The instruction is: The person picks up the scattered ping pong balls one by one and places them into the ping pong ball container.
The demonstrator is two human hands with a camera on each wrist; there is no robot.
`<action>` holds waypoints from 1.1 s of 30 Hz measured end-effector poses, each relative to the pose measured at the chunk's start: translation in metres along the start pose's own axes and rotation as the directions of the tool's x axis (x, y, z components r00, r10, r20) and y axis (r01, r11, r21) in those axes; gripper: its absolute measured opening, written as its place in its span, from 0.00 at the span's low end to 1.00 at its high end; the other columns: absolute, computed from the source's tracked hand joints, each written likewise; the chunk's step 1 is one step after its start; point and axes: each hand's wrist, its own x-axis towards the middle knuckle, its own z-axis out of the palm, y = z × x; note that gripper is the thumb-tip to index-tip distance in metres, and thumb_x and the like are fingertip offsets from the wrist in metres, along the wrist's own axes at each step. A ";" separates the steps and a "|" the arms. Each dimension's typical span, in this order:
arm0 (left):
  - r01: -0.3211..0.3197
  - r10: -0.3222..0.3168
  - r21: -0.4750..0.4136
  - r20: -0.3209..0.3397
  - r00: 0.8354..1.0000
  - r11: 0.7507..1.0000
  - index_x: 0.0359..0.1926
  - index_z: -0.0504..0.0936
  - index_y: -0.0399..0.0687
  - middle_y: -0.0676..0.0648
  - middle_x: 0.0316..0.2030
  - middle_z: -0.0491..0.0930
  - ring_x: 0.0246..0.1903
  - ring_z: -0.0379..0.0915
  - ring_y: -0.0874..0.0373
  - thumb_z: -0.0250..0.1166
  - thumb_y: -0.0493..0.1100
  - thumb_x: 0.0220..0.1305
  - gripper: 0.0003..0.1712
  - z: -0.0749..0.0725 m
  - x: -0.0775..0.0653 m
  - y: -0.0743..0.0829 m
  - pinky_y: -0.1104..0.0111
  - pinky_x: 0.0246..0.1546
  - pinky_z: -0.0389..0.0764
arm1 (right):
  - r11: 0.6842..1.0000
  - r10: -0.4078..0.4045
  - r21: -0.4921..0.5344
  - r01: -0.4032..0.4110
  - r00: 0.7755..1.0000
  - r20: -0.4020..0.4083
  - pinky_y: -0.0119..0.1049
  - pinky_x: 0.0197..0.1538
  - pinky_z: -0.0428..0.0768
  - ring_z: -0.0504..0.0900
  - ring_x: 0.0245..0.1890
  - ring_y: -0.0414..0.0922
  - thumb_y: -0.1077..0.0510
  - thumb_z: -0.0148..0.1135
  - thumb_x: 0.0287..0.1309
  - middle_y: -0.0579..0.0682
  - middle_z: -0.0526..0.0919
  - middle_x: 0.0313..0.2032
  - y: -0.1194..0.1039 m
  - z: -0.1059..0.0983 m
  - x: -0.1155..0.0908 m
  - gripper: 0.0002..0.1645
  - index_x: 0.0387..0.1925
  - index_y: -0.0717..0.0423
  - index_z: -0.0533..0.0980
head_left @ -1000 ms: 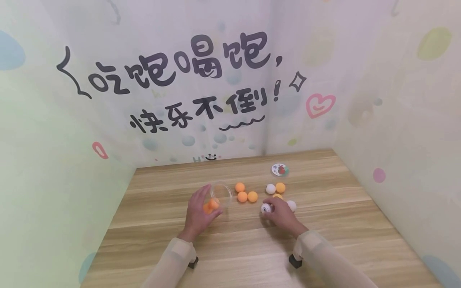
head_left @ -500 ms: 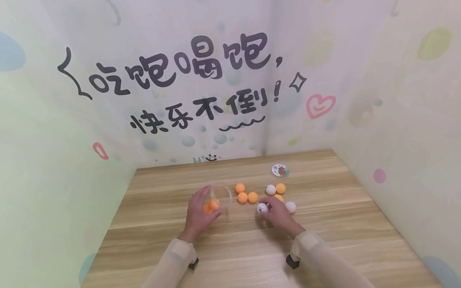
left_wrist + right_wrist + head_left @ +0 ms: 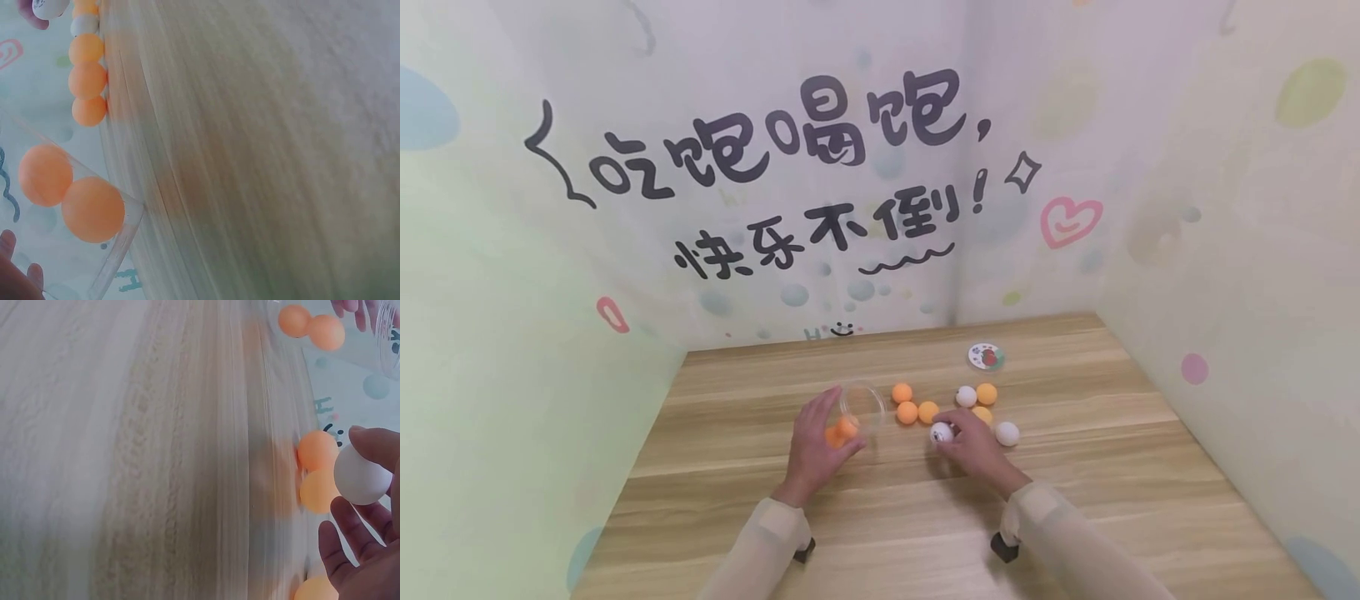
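Pinching white ball [image 3: 941, 434]: right grip [image 3: 976, 443]; left grip [image 3: 812, 442] curled wide round tilted clear container [image 3: 882, 407].

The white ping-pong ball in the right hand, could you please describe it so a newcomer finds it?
Over the wood-grain table, find the right hand. It pinches the white ping-pong ball, dark print showing; the other two white balls lie unheld.

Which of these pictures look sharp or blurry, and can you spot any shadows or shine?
Head view: wall lettering crisp, soft shadow below the right hand, pale sheen on the near part of the table; left wrist view: hazy, wood grain smeared, orange glows on the wood near the orange balls; right wrist view: hazy too, similar orange glows, the white ball plainly outlined.
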 end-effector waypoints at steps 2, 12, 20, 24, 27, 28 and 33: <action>-0.011 0.011 0.007 -0.009 1.000 1.000 0.69 0.65 0.47 0.45 0.63 0.70 0.60 0.66 0.46 0.82 0.50 0.37 0.56 0.001 0.000 0.000 0.47 0.59 0.66 | 1.000 -0.006 -0.009 0.006 1.000 -0.002 0.42 0.44 0.77 0.76 0.41 0.44 0.65 0.72 0.50 0.47 0.79 0.46 -0.001 0.001 0.000 0.23 0.50 0.54 0.80; -0.016 0.017 0.018 -0.011 1.000 1.000 0.69 0.65 0.46 0.43 0.63 0.70 0.60 0.66 0.45 0.82 0.49 0.36 0.57 0.001 0.000 0.001 0.46 0.58 0.66 | 0.999 -0.036 0.006 0.037 0.999 -0.025 0.40 0.40 0.78 0.76 0.40 0.44 0.64 0.72 0.50 0.48 0.79 0.47 -0.003 0.005 0.003 0.24 0.51 0.54 0.80; -0.005 0.005 0.018 -0.004 1.000 1.000 0.70 0.64 0.48 0.44 0.63 0.69 0.60 0.66 0.46 0.82 0.49 0.37 0.57 0.002 0.000 0.002 0.47 0.59 0.65 | 0.996 -0.082 0.020 0.083 0.994 -0.074 0.38 0.37 0.77 0.76 0.37 0.44 0.64 0.74 0.49 0.50 0.79 0.46 -0.010 0.009 0.004 0.23 0.50 0.56 0.80; -0.005 0.005 0.017 -0.015 1.000 1.000 0.70 0.65 0.47 0.44 0.63 0.69 0.60 0.66 0.45 0.83 0.48 0.35 0.58 0.002 -0.001 0.002 0.45 0.59 0.65 | 0.993 -0.114 0.030 0.117 0.990 -0.088 0.39 0.37 0.77 0.76 0.38 0.44 0.64 0.74 0.49 0.51 0.79 0.46 -0.016 0.011 0.005 0.23 0.49 0.56 0.80; 0.004 -0.004 0.006 -0.014 1.000 1.000 0.70 0.65 0.48 0.44 0.63 0.69 0.60 0.65 0.45 0.84 0.47 0.35 0.58 0.001 -0.002 0.002 0.46 0.60 0.64 | 0.992 -0.117 0.038 0.121 0.989 -0.091 0.37 0.38 0.78 0.76 0.38 0.43 0.64 0.74 0.49 0.50 0.79 0.46 -0.017 0.013 0.006 0.23 0.50 0.56 0.80; 0.005 -0.005 0.007 -0.011 1.000 1.000 0.70 0.65 0.48 0.44 0.64 0.69 0.60 0.65 0.46 0.83 0.47 0.35 0.58 0.001 -0.002 0.002 0.46 0.60 0.64 | 0.991 -0.118 0.044 0.123 0.989 -0.093 0.36 0.38 0.78 0.76 0.37 0.43 0.64 0.74 0.49 0.49 0.79 0.46 -0.017 0.013 0.006 0.24 0.50 0.56 0.80; 0.010 -0.010 0.016 -0.004 1.000 1.000 0.70 0.65 0.48 0.45 0.64 0.69 0.61 0.65 0.46 0.83 0.50 0.37 0.58 0.001 -0.002 0.003 0.46 0.60 0.64 | 0.986 -0.133 0.086 0.142 0.986 -0.101 0.35 0.37 0.79 0.77 0.35 0.43 0.65 0.73 0.49 0.48 0.78 0.43 -0.021 0.016 0.005 0.25 0.52 0.58 0.79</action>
